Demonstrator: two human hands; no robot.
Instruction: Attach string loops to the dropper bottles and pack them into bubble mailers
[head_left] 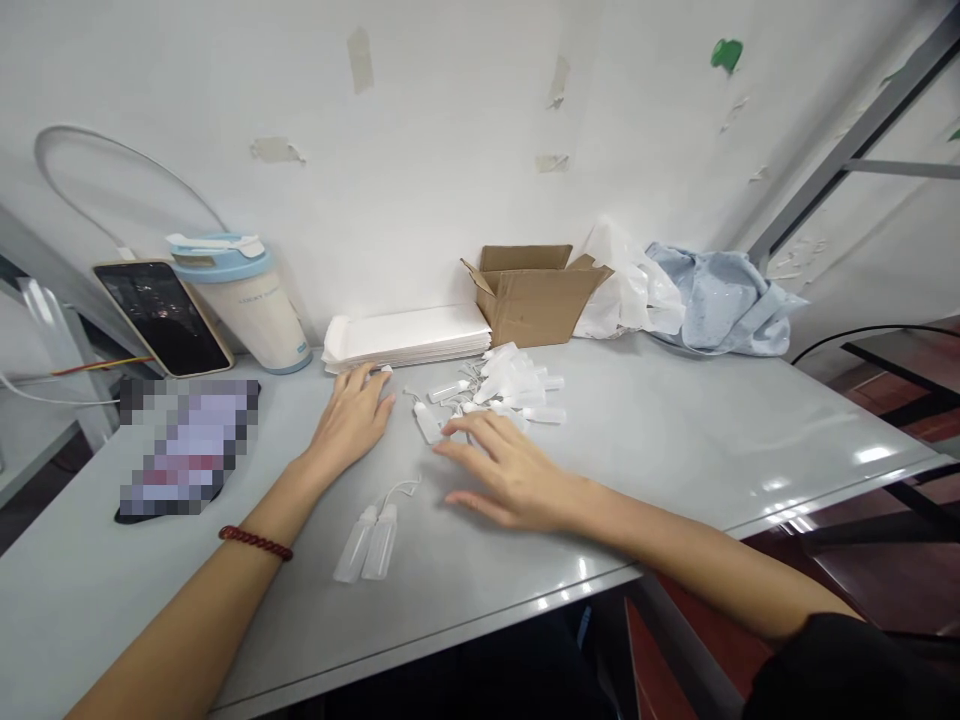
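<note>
My left hand (351, 418) lies palm down with its fingers stretched out, its fingertips at the front edge of a stack of flat white sheets or envelopes (420, 332). My right hand (514, 475) hovers over the table's middle, thumb and fingers apart. Its fingertips are close to a small clear plastic bottle (427, 424); whether they touch it I cannot tell. Just beyond that hand is a loose pile of similar bottles (514, 375) with thin white cords, partly hidden by the fingers. Nearer to me, two such bottles (367, 545) lie side by side.
Behind the pile stands an open cardboard box (529, 305), with a white plastic bag (626, 285) and crumpled light-blue cloth (724, 300) to its right. At the left are a tumbler (251, 310), a propped phone (161, 315) on a cable and a blurred flat item (191, 445).
</note>
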